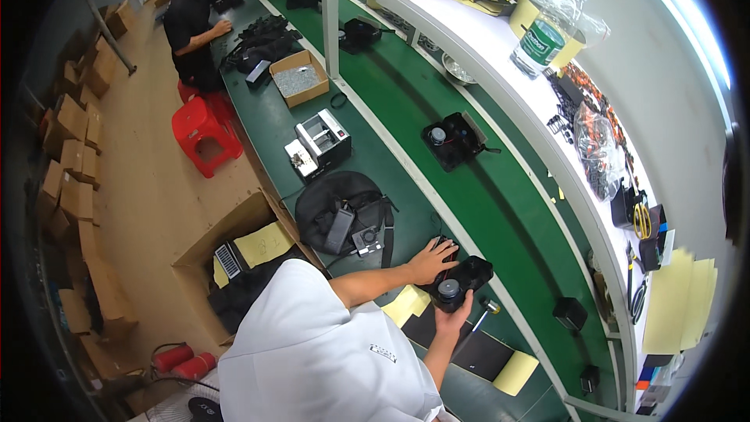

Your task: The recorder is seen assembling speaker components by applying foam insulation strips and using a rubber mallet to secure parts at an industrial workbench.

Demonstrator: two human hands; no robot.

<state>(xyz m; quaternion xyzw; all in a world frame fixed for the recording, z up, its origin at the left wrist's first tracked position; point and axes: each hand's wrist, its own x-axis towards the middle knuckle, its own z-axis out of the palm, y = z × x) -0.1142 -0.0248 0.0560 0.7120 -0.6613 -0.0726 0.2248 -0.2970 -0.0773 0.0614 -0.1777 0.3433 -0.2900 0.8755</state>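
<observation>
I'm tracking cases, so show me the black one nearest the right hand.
The black case held in the right hand; other cases lie apart, on the belt.

The right hand (453,314) holds an open black case (475,270) at 6 o'clock; the left hand (428,263) lies against its 10 o'clock side. From there, a second case (455,139) sits at 12 on the green belt (500,211), a round black bag (320,202) at 10 on the worktop (410,207).

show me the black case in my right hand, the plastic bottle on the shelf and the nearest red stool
Black case (473,270), head view: its upper right part.
Plastic bottle (541,41), head view: its green label.
Red stool (199,125), head view: its upper part.
</observation>
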